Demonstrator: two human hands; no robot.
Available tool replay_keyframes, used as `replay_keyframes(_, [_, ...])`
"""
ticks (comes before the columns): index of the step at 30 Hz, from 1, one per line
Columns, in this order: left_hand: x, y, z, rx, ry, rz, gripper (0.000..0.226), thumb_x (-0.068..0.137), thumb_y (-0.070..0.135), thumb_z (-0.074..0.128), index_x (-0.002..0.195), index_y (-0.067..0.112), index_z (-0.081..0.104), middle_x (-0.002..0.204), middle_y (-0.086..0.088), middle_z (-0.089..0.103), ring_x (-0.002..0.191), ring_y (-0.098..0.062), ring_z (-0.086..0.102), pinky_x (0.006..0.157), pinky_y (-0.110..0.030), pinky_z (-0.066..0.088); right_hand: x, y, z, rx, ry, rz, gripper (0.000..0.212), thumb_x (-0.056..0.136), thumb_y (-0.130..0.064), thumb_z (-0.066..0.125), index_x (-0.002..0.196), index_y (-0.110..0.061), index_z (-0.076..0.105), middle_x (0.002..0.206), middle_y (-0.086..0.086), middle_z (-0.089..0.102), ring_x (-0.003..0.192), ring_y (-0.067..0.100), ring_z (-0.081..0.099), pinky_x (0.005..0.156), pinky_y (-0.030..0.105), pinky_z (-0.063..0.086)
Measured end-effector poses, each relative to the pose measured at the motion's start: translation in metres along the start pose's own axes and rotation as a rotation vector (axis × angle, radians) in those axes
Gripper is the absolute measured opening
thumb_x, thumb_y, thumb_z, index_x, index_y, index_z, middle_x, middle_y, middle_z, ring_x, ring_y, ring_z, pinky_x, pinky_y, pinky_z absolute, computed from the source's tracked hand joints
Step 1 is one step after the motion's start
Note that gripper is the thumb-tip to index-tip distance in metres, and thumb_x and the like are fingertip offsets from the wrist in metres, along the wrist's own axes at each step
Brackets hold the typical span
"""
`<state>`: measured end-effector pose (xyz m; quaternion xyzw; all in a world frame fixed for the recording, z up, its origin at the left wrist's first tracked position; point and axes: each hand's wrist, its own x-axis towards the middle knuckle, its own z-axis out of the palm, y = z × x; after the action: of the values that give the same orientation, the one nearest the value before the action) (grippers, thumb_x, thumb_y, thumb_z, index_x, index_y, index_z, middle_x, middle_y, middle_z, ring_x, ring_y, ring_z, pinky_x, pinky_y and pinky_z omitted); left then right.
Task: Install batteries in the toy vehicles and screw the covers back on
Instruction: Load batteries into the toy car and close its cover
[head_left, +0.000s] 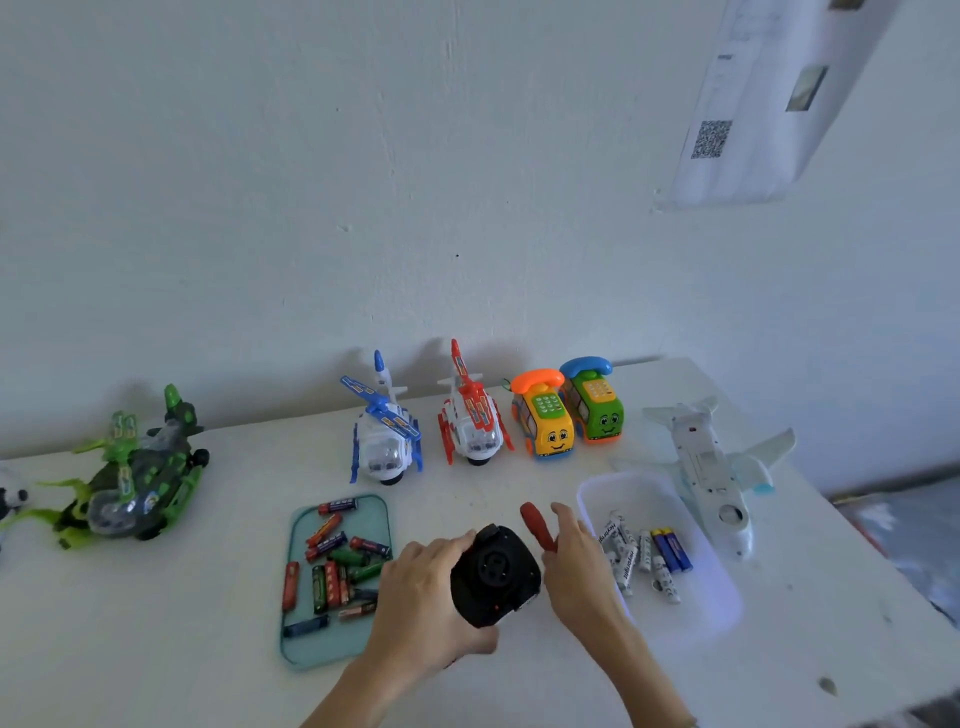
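My left hand (415, 592) grips a black toy vehicle (493, 574) turned underside up, just above the table near its front middle. My right hand (574, 561) is closed around a red-handled screwdriver (535, 525); the handle sticks up and back, and its tip is hidden behind the toy and hand. A teal tray (337, 649) with several red, green and blue batteries lies left of the toy. A clear white tray (691, 613) with several white and blue batteries lies to the right.
Along the wall stand a blue-white helicopter (387, 436), a red-white helicopter (472, 421), a yellow phone car (545, 415) and a green phone car (595, 402). A green helicopter (135, 478) sits far left. A white plane (717, 467) lies belly-up at the right table edge.
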<state>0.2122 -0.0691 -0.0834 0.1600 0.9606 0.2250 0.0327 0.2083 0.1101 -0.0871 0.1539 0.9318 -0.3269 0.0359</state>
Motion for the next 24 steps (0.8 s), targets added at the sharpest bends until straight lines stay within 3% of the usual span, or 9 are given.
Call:
replay_keyframes(4, [0.002, -0.002, 0.006, 0.088, 0.029, 0.055, 0.094, 0.047, 0.072, 0.052, 0.131, 0.03, 0.055, 0.104, 0.013, 0.054, 0.09, -0.014, 0.052, 0.074, -0.029, 0.043, -0.028, -0.018, -0.03, 0.216, 0.181, -0.009, 0.062, 0.088, -0.002, 0.047, 0.141, -0.022, 0.023, 0.098, 0.009, 0.055, 0.075, 0.022, 0.049, 0.054, 0.024, 0.033])
replay_keyframes(8, [0.01, 0.008, -0.003, 0.105, -0.102, 0.041, 0.099, 0.053, 0.075, 0.057, 0.14, 0.036, 0.033, 0.122, 0.02, 0.046, 0.113, -0.009, 0.043, 0.091, -0.024, 0.035, -0.058, -0.037, -0.05, 0.449, 0.394, -0.105, 0.051, 0.086, -0.002, 0.054, 0.121, -0.03, 0.031, 0.082, 0.003, 0.055, 0.069, 0.024, 0.053, 0.055, 0.022, 0.039])
replay_keyframes(10, [0.015, 0.012, -0.002, 0.108, -0.088, 0.07, 0.089, 0.059, 0.069, 0.067, 0.136, 0.036, 0.038, 0.124, 0.021, 0.047, 0.115, -0.007, 0.042, 0.092, -0.021, 0.033, -0.062, -0.04, -0.046, 0.532, 0.49, -0.159, 0.055, 0.085, -0.001, 0.058, 0.118, -0.033, 0.028, 0.082, 0.001, 0.055, 0.066, 0.024, 0.057, 0.055, 0.021, 0.044])
replay_keyframes(12, [0.014, 0.018, -0.004, 0.11, -0.095, 0.095, 0.083, 0.061, 0.066, 0.067, 0.134, 0.036, 0.042, 0.123, 0.021, 0.048, 0.114, -0.007, 0.042, 0.091, -0.02, 0.034, -0.063, -0.038, -0.04, 0.55, 0.539, -0.199, 0.059, 0.086, -0.002, 0.06, 0.119, -0.039, 0.026, 0.081, 0.002, 0.056, 0.067, 0.027, 0.06, 0.061, 0.033, 0.053])
replay_keyframes(15, [0.016, 0.016, -0.002, 0.083, -0.075, 0.085, 0.084, 0.058, 0.068, 0.065, 0.132, 0.034, 0.046, 0.121, 0.019, 0.045, 0.111, -0.007, 0.041, 0.09, -0.018, 0.033, -0.062, -0.035, -0.031, 0.523, 0.553, -0.266, 0.057, 0.087, -0.003, 0.061, 0.113, -0.043, 0.03, 0.082, -0.006, 0.052, 0.068, 0.025, 0.06, 0.063, 0.044, 0.053])
replay_keyframes(20, [0.014, 0.016, 0.001, 0.102, 0.049, 0.117, 0.086, 0.046, 0.075, 0.043, 0.115, 0.028, 0.062, 0.101, 0.01, 0.04, 0.094, -0.012, 0.038, 0.077, -0.023, 0.031, -0.058, -0.032, -0.025, 0.487, 0.423, -0.316, 0.045, 0.092, -0.013, 0.058, 0.115, -0.04, 0.03, 0.084, -0.003, 0.056, 0.074, 0.019, 0.059, 0.067, 0.038, 0.052])
replay_keyframes(24, [0.013, 0.018, -0.002, 0.268, -0.11, 0.117, 0.092, 0.057, 0.066, 0.041, 0.139, 0.025, 0.035, 0.11, 0.005, 0.028, 0.107, -0.015, 0.03, 0.081, -0.028, 0.026, -0.053, -0.031, -0.027, 0.378, 0.318, -0.406, 0.044, 0.094, -0.017, 0.055, 0.117, -0.042, 0.027, 0.085, -0.004, 0.056, 0.072, 0.01, 0.055, 0.063, 0.024, 0.047])
